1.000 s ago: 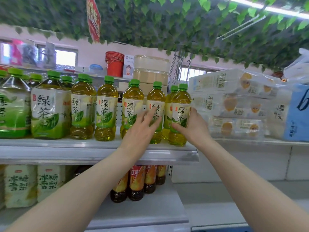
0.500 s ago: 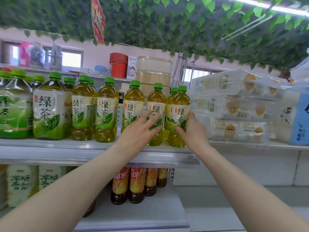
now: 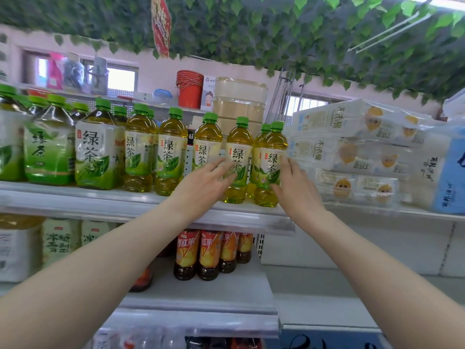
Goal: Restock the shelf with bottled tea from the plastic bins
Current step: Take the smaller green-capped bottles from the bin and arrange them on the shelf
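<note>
On the upper white metal shelf [image 3: 105, 201] we see clear plastic green-tea bottles with green caps, all upright, labels reading 绿茶 facing us. Our left hand [image 3: 201, 185], fingers straight and spread, touches the label of one bottle [image 3: 239, 157]. Our right hand [image 3: 298, 190], fingers straight, rests against the rightmost bottle [image 3: 273, 159]; neither grip holds anything. Below stand dark red-labelled bottles [image 3: 198, 255] marked 冰红茶.

We see green tea bottles [image 3: 238, 159] with green caps, yellow-green liquid and white labels with green leaves and dark characters. The shelf [image 3: 105, 200] is pale grey. The lower bottles [image 3: 186, 253] carry red-orange labels over dark liquid. The bucket [image 3: 189, 89] is red.
</note>
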Available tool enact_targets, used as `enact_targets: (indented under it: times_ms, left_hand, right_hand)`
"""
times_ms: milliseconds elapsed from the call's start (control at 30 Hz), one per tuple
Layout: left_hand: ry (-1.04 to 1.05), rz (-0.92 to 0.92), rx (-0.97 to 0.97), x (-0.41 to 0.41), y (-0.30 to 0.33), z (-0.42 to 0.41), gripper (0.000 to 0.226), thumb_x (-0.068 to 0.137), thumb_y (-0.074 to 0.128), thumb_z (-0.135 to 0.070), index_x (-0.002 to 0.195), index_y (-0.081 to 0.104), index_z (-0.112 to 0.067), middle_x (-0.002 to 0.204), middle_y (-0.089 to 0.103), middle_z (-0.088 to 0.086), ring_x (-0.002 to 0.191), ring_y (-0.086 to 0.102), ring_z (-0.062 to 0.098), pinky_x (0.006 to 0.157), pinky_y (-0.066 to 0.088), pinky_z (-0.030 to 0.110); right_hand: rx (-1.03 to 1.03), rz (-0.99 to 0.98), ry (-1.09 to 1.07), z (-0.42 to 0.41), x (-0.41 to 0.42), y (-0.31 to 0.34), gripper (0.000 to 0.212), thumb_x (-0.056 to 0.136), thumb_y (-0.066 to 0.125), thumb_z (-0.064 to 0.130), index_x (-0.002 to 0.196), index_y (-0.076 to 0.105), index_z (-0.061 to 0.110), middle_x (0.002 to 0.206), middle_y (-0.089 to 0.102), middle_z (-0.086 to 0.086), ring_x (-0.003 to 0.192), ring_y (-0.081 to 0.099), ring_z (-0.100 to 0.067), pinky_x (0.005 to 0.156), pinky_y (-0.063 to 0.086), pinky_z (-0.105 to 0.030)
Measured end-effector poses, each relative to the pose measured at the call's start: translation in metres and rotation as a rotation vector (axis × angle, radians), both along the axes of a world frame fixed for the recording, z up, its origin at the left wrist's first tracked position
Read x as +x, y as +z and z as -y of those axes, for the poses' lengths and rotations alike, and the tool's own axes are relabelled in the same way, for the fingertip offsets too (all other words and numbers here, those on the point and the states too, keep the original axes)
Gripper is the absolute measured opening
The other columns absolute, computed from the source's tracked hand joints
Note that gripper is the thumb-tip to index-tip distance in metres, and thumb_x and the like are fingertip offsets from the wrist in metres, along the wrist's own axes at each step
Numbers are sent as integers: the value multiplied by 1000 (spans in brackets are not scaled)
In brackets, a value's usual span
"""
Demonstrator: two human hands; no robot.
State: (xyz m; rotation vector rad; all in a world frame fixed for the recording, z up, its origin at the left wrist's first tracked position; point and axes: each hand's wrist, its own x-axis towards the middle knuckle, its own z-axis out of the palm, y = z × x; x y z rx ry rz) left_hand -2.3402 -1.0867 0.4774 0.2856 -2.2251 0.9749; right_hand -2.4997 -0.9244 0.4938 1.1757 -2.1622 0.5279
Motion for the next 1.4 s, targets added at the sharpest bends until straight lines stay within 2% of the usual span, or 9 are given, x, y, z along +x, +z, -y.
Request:
enact_targets:
  times_ms: [100, 167, 367, 600, 800, 900, 1033, 1233, 1400]
  left_hand:
    - [-18, -29, -2, 18, -3, -10, 70, 80, 76, -36, 140, 49, -13, 146, 47, 13, 137, 41, 30, 111, 36, 41]
    - [-48, -59, 37, 35, -5, -19, 70, 77, 78, -36, 137, 53, -10, 139, 54, 16, 132, 47, 32, 108, 41, 43]
    - [-60, -127, 189, 106, -26, -33, 64, 81, 74, -39, 137, 53, -14, 137, 55, 12, 130, 47, 29, 110, 36, 37]
    - [-68, -142, 315, 219, -70, -17, 59, 85, 68, -38, 135, 52, -11, 131, 56, 13, 122, 50, 32, 101, 45, 43]
    - [-71, -118, 344, 341, -132, 35, 53, 85, 66, -36, 130, 57, -9, 125, 59, 17, 116, 53, 35, 98, 42, 40]
    - [-31, -60, 415, 401, -171, 68, 54, 88, 65, -36, 134, 53, -9, 130, 57, 18, 120, 51, 36, 101, 44, 46]
    - [31, -35, 489, 479, -222, 100, 52, 86, 66, -35, 127, 58, -5, 121, 60, 19, 111, 55, 37, 99, 38, 40]
    - [162, -17, 686, 572, -310, 132, 55, 87, 66, -35, 133, 54, -8, 128, 57, 17, 118, 52, 37, 98, 43, 46]
    - [297, -87, 873, 631, -408, 159, 53, 86, 71, -31, 131, 57, -8, 126, 60, 16, 116, 54, 37, 99, 45, 47]
  right_hand:
    - [89, -104, 16, -14, 12, 0, 72, 103, 46, 36, 158, 6, 13, 165, 13, -9, 148, 22, -29, 114, 33, -41]
    - [126, -167, 39, -22, 22, -2, 72, 103, 46, 38, 158, 6, 15, 165, 14, -8, 149, 20, -27, 115, 32, -41]
    - [169, -442, 130, -33, 65, -27, 74, 94, 61, 35, 152, 29, 3, 152, 39, -19, 140, 39, -37, 112, 38, -48]
    - [177, -520, 250, -13, 170, -76, 72, 91, 64, 36, 148, 37, 0, 144, 48, -22, 132, 47, -39, 108, 42, -49]
    - [197, -464, 383, 39, 282, -147, 71, 92, 63, 35, 148, 37, 0, 144, 48, -22, 133, 46, -39, 109, 41, -50]
    - [252, -390, 453, 77, 335, -193, 66, 94, 56, 35, 147, 39, -2, 141, 50, -22, 130, 47, -40, 108, 41, -51]
    - [298, -286, 566, 126, 401, -249, 64, 94, 46, 37, 145, 40, -2, 137, 52, -25, 124, 51, -44, 101, 45, -54]
    - [348, -181, 725, 186, 475, -343, 62, 96, 51, 35, 145, 41, -1, 139, 51, -24, 125, 51, -42, 102, 45, -52]
    - [481, -77, 880, 246, 529, -439, 67, 89, 69, 28, 144, 43, -1, 134, 54, -21, 119, 56, -40, 98, 48, -48]
